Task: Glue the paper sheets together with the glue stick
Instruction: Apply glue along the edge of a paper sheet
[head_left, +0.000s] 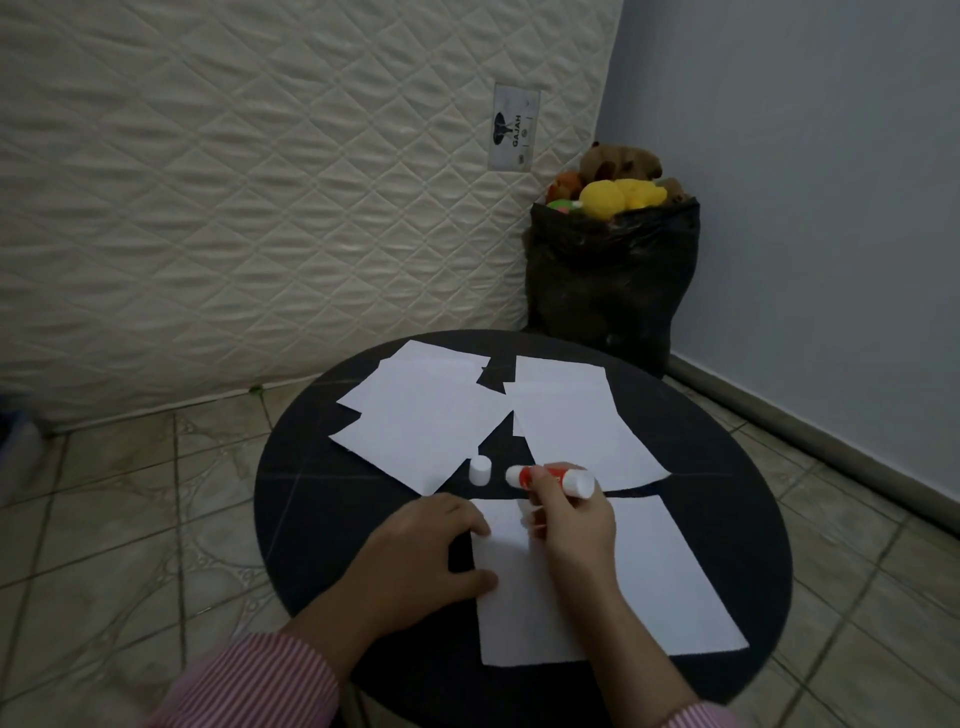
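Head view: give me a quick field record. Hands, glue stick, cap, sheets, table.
left hand: pressing near sheet's left edge
right hand: gripping glue stick
glue stick: uncapped, roughly horizontal, above the near sheet's far edge
cap: upright on table, left of stick
near sheet: flat, in front of person
far sheets: two overlapping piles
table: round, black

The scene is dim and evenly lit, with a cool grey cast and no visible light source. The white paper sheets (426, 421) are the brightest things and show little surface detail. A soft shadow lies on the near sheet (623, 571) beside the right hand (571, 525). Straight lines bow toward the frame edges, and the striped sleeve (249, 686) at the bottom corner is blurred.
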